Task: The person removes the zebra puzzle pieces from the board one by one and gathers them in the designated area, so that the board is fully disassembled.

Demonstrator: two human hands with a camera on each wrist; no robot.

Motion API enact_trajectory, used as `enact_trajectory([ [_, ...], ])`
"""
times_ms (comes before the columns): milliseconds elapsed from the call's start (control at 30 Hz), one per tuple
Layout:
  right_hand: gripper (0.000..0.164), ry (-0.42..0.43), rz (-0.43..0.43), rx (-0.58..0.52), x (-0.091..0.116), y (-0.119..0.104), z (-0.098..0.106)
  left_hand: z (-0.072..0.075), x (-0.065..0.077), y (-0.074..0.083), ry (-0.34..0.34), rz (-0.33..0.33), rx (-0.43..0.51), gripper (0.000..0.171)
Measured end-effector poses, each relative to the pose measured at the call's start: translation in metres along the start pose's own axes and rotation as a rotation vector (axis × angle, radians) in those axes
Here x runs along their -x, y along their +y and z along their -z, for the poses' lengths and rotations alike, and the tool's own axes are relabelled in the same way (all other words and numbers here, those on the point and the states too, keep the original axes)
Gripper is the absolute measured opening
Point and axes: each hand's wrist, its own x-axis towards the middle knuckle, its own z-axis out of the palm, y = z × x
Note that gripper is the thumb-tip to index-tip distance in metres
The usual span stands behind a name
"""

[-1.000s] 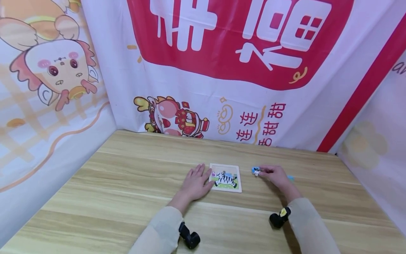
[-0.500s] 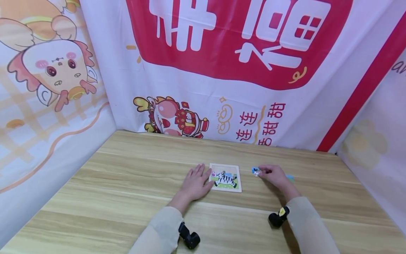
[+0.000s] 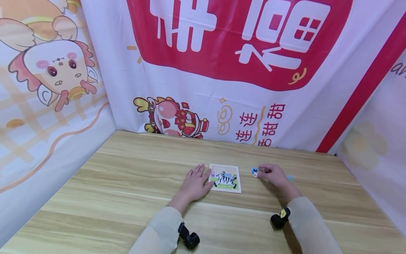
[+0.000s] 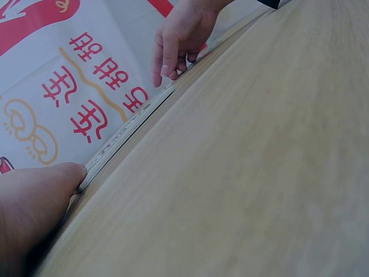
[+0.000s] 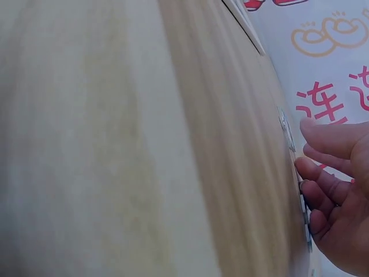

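A square wooden puzzle tray [image 3: 238, 180] lies flat on the table, showing part of a zebra picture, with bare board in its upper part. My left hand [image 3: 194, 184] rests flat at its left side, fingers straight, thumb [image 4: 69, 173] on the frame's edge. To the right of the tray, my right hand [image 3: 273, 175] pinches a small puzzle piece [image 3: 254, 171], blue with black and white, by its right side with thumb and index finger. In the right wrist view this piece [image 5: 286, 128] lies low at the tabletop beside the thumb tip. The other right fingers curl loosely.
Another light blue piece [image 3: 290, 178] shows partly behind the right wrist, on the table. The wood-grain table [image 3: 142, 176] meets a white and red printed cloth [image 3: 190, 77] at its back edge. Printed cloths also hang left and right. Black cameras sit on both wrists.
The small piece has turned slightly and shifted a little left under my right fingers. My left hand and the tray have stayed in place.
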Motion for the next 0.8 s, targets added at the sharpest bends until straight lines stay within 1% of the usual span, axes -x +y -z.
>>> enact_trajectory([
  [133, 0.038, -0.021, 0.009, 0.0, 0.0, -0.001, 0.002, 0.001, 0.001, 0.001, 0.004, -0.006, 0.002, 0.056],
  [267, 0.037, -0.028, -0.022, 0.019, -0.001, -0.003, 0.004, 0.002, 0.001, 0.002, 0.001, 0.0, 0.011, 0.055],
  [367, 0.038, -0.025, -0.018, 0.045, 0.001, -0.007, 0.006, 0.002, 0.001, 0.002, 0.004, 0.007, 0.024, 0.055],
  [467, 0.037, -0.017, 0.008, 0.059, 0.003, -0.014, 0.005, 0.002, 0.001, 0.002, 0.014, 0.011, 0.036, 0.055],
  [533, 0.037, -0.016, 0.019, 0.044, 0.005, -0.019, 0.003, 0.002, 0.0, 0.002, 0.026, 0.006, 0.042, 0.055],
  [633, 0.037, -0.016, 0.035, -0.008, 0.008, -0.028, -0.001, 0.002, 0.0, 0.004, 0.041, -0.01, 0.054, 0.055],
  [800, 0.036, -0.02, 0.111, -0.096, 0.011, -0.037, -0.01, 0.003, 0.0, 0.01, 0.07, -0.077, 0.062, 0.055],
])
